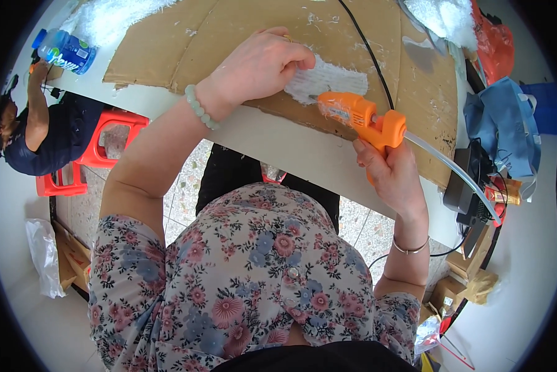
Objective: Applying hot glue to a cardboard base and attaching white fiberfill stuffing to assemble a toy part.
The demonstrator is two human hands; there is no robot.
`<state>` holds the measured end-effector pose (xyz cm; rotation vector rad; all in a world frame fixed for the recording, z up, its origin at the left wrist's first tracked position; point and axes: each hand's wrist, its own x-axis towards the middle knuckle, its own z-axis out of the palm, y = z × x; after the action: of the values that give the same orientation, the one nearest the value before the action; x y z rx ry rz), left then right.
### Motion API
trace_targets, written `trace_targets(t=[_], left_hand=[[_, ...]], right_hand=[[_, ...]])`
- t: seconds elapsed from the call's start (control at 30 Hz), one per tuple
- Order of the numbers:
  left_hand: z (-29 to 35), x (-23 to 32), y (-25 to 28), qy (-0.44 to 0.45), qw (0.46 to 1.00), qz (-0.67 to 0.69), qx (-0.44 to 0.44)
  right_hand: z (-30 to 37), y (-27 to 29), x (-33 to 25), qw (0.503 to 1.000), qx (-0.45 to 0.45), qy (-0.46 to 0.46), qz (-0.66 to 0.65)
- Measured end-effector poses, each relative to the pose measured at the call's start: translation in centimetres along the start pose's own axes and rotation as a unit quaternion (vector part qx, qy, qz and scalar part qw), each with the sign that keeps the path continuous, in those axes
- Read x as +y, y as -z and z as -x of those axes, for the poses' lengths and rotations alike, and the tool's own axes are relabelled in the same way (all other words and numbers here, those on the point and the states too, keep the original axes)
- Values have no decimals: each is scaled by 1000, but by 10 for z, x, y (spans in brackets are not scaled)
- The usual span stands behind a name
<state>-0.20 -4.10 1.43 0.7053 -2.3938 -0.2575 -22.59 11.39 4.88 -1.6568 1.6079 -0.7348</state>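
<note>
My right hand [393,177] is wrapped round the handle of an orange hot glue gun [346,110]. A long translucent glue stick [452,161] trails out of the gun's back end. The nozzle points left, just over the near edge of a white, ribbed, soft-looking piece [334,80]. That piece lies flat on a sheet of brown cardboard [229,28]. At the piece's left end, the curled fingers of my left hand [260,65] close on its corner; the thumb is mostly hidden.
A black cord [368,46] crosses the cardboard behind the gun. White fluffy filling [114,18] lies at the far left, beside a blue bottle [67,53]. Blue cloth [504,124] and a black box [461,180] are at the right. Another person [46,130] sits left near red stools [114,136].
</note>
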Motion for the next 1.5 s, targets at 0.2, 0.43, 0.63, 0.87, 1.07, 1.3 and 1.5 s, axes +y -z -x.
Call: trace_targets(t=[0.2, 0.43, 0.63, 0.87, 1.07, 1.3, 1.5], left_hand=[[-1, -4, -1, 33, 998, 58, 2], [-4, -7, 3, 59, 991, 115, -36], [-6, -9, 3, 70, 985, 144, -56], [-6, -10, 4, 58, 983, 168, -48], [-7, -7, 3, 67, 984, 160, -49], [-4, -7, 3, 59, 985, 159, -40], [-3, -5, 5, 54, 985, 160, -34]], right_hand=[[-6, -1, -2, 1000, -21, 2, 2], [-16, -4, -8, 998, -47, -11, 32], [-23, -6, -9, 999, -41, 12, 17], [-24, -8, -14, 999, -51, 3, 18], [-14, -1, -11, 999, -48, 4, 12], [13, 19, -2, 989, 9, -28, -144], [15, 20, -2, 990, 17, -47, -131]])
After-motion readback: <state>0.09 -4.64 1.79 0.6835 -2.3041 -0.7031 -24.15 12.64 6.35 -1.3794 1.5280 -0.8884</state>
